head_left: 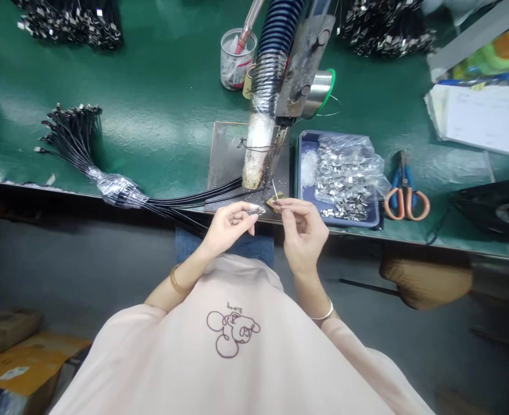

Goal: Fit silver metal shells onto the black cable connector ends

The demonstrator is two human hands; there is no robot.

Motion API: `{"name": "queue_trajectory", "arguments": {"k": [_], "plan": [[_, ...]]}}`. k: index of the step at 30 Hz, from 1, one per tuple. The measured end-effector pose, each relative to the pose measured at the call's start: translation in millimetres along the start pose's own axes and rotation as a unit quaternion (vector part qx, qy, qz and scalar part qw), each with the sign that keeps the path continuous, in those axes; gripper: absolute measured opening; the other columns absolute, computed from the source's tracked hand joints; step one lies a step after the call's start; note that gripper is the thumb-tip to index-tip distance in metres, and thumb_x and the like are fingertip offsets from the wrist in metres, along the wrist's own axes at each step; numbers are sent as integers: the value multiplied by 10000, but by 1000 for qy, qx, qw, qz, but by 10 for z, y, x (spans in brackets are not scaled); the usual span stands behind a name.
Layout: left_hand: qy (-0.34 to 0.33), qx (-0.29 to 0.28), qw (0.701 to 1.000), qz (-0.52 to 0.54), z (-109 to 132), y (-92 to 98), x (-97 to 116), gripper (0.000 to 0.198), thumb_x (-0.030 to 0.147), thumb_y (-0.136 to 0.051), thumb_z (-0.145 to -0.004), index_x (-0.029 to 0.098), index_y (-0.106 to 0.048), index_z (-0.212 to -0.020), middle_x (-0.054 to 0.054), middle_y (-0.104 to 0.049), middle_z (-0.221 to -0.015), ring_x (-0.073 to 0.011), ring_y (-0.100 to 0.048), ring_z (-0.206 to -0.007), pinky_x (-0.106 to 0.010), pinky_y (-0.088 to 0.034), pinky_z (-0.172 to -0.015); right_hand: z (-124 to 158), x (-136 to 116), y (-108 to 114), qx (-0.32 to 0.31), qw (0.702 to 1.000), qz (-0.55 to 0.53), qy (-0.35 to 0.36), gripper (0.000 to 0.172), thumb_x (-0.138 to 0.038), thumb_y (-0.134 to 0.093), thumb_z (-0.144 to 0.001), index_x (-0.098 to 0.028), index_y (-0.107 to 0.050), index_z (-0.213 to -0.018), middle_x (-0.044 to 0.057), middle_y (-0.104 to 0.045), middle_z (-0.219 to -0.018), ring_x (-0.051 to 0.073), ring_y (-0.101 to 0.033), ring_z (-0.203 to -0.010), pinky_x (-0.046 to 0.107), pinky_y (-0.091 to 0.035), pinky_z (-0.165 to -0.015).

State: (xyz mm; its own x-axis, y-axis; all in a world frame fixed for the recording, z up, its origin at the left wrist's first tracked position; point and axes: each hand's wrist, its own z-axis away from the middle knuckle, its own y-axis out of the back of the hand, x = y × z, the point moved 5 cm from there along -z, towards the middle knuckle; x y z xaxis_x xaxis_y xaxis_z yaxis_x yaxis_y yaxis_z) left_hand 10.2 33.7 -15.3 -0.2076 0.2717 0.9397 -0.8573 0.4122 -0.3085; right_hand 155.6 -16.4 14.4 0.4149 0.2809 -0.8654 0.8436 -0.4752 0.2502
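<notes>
Your pale pink shirt (237, 380) fills the bottom of the view, line drawing (232, 331) and all, with a bit of blue denim (254, 245) peeking out past it. You've got 2 bangles on, a tan bangle (176, 279) on the left wrist and a silver bangle (323, 312) on the right.

Both your hands are up at the bench edge. Your left hand (232, 226) is curled in, pinching a small shiny piece (257, 210) that's mostly hidden, so can't tell exactly what it is. Your right hand (306, 236) has a thin pale stick (275, 189) nipped between thumb and fingers, far end pointing away from you, with a brownish-yellow scrap (274, 202) just beside the fingertips. All that's happening at the near edge of a grey plate (223, 153).

Left of you, black cables (180, 202) run from the plate into a plastic-wrapped bundle (120, 189), metal ends fanned out on the green bench (159, 86). Right of you, a blue tray (308, 195) holds loose metal shells (347, 178), then a blue-and-orange-handled tool (408, 199).

Further off, a whitish nozzle (258, 147) on a ribbed hose (278, 31) leans over the plate, near a green-rimmed spool (317, 97) and a clear cup (236, 63). Way back, 2 more cable piles (75, 26).
</notes>
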Motion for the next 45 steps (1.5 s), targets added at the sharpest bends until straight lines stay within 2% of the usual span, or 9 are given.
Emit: {"name": "queue_trajectory", "arguments": {"k": [4,6,12,19,25,28,33,37,45], "plan": [[-1,24,1000,7,-56,0,0,363,457,-823,-710,130,-686,-790,44,-559,-532,-52,-449,-478,-197,-343,-493,24,-211,7,-19,978,106,177,160,-93,-659,-890,-240,-658,-951,35,-772,-964,177,-756,-890,315,-625,-767],[-3,40,999,7,-80,3,13,368,451,-845,-673,123,-695,-744,46,-538,-540,-48,-422,-487,-198,-328,-492,39,-247,-23,-33,964,131,229,213,-56,-690,-853,-239,-654,-957,30,-780,-937,169,-759,-846,296,-627,-747],[9,56,998,0,-138,7,40,367,448,-856,-641,118,-699,-677,48,-491,-521,-49,-375,-494,-202,-308,-497,-29,-65,-43,-17,988,85,128,142,-75,-665,-873,-213,-644,-896,35,-770,-901,163,-756,-820,276,-631,-694],[10,79,997,-4,-191,16,69,386,463,-855,-615,124,-671,-617,33,-529,-544,-53,-407,-519,-198,-339,-514,-33,-112,-80,-30,959,138,244,193,-37,-699,-835,-212,-637,-890,55,-790,-929,172,-770,-831,287,-642,-746],[4,87,996,-22,-210,-1,111,294,368,-831,-629,124,-667,-606,57,-474,-492,-41,-353,-481,-194,-287,-485,-30,-109,-111,-27,941,168,292,225,-13,-705,-820,-202,-623,-909,82,-794,-929,170,-774,-815,247,-634,-718],[-12,103,994,-28,-221,0,125,210,297,-793,-630,124,-675,-608,54,-497,-501,-41,-356,-487,-193,-277,-490,-36,-101,-121,-16,944,167,285,229,-1,-690,-820,-204,-618,-896,82,-788,-930,168,-768,-817,247,-629,-712],[-27,119,992,-31,-247,3,110,160,280,-750,-642,130,-696,-629,24,-600,-565,-58,-438,-522,-198,-349,-526,-60,-62,-137,-10,963,139,232,205,-20,-665,-843,-215,-613,-875,63,-776,-927,170,-759,-839,278,-627,-735],[-34,124,991,-41,-256,9,101,170,298,-751,-658,135,-706,-645,10,-640,-600,-71,-486,-553,-202,-393,-556,-83,-49,-143,-8,968,133,211,192,-33,-659,-854,-219,-613,-860,48,-771,-917,170,-755,-835,291,-622,-735],[-25,117,992,-44,-249,19,89,280,393,-800,-678,132,-703,-657,8,-625,-604,-76,-488,-559,-203,-398,-549,-93,-36,-141,-15,969,124,213,184,-41,-646,-858,-226,-642,-855,40,-783,-926,174,-761,-828,300,-628,-737]]}}
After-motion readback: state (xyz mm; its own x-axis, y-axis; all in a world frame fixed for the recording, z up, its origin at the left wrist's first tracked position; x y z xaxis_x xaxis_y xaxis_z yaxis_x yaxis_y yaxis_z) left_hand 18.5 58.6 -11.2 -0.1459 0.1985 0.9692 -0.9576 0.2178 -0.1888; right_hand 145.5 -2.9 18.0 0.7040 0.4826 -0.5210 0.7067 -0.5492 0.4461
